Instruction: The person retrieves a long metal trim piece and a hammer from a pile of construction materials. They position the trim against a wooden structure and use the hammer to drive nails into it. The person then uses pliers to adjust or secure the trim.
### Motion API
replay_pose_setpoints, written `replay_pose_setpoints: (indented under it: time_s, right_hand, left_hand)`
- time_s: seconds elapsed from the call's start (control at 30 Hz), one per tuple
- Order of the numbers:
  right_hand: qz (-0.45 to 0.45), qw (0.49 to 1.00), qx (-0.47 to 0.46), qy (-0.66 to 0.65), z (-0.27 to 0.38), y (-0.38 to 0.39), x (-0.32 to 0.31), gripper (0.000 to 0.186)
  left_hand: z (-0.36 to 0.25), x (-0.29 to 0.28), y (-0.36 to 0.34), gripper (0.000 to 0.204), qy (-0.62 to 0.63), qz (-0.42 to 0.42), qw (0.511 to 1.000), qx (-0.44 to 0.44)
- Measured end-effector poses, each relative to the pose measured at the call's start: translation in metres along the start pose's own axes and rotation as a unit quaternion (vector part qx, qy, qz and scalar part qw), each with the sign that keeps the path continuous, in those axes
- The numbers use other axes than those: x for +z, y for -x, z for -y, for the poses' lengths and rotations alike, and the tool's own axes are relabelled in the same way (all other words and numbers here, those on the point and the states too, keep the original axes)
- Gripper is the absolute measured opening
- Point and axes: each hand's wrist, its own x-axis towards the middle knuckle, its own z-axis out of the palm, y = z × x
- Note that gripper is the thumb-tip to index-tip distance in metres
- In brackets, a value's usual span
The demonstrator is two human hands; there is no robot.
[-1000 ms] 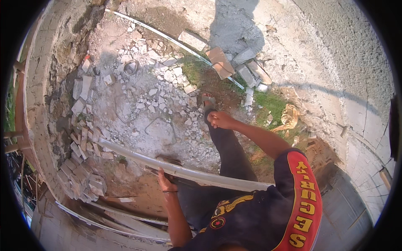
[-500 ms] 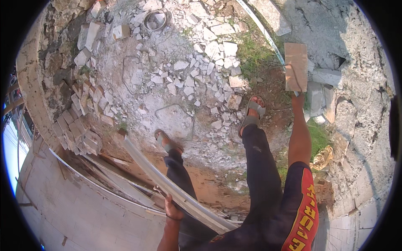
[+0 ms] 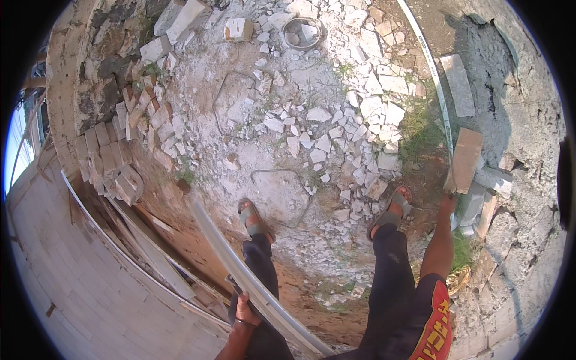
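Observation:
At the right, my right hand (image 3: 449,203) grips the near end of a flat brown rectangular block (image 3: 467,157), held with its long side pointing away from me. The fingers are partly hidden behind the block. Low in the view, my left hand (image 3: 246,311) is closed round a dark, narrow tool (image 3: 233,282); its kind is not clear. Right beside that hand a long grey metal channel (image 3: 240,268) runs slanting past my left leg. Whether the hand touches the channel I cannot tell.
Broken white stone (image 3: 324,143) litters the ground ahead of my sandalled feet. Stacked blocks (image 3: 111,153) stand at the left, above long boards (image 3: 150,240). A white pipe (image 3: 441,96) and a loose slab (image 3: 458,85) lie far right. Bent wire (image 3: 281,170) and a round metal ring (image 3: 302,33) also lie there.
The view has shifted, so the ground appears farther right and lower. The block in my right hand now tilts to the right. My left hand keeps its grip.

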Motion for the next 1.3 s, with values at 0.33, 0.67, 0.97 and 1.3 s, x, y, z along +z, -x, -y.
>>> replay_pose_setpoints:
  time_s: [0.33, 0.67, 0.97, 1.3]
  right_hand:
    - [0.286, 0.870, -0.335, -0.223, 0.241, 0.262, -0.126, 0.017]
    - [0.352, 0.837, -0.385, -0.165, 0.298, 0.424, 0.046, 0.018]
    - [0.128, 0.898, -0.419, 0.050, 0.344, 0.458, 0.136, 0.022]
    - [0.131, 0.620, -0.763, 0.128, 0.650, 0.478, 0.177, 0.013]
  left_hand:
    - [-0.005, -0.020, -0.015, 0.053, 0.026, -0.008, 0.999, -0.032]
    - [-0.007, -0.053, -0.027, 0.054, 0.084, 0.008, 0.994, -0.070]
    - [-0.032, -0.072, -0.033, 0.054, 0.113, 0.043, 0.990, -0.068]
    - [-0.121, -0.070, -0.035, 0.052, 0.055, 0.064, 0.996, -0.021]
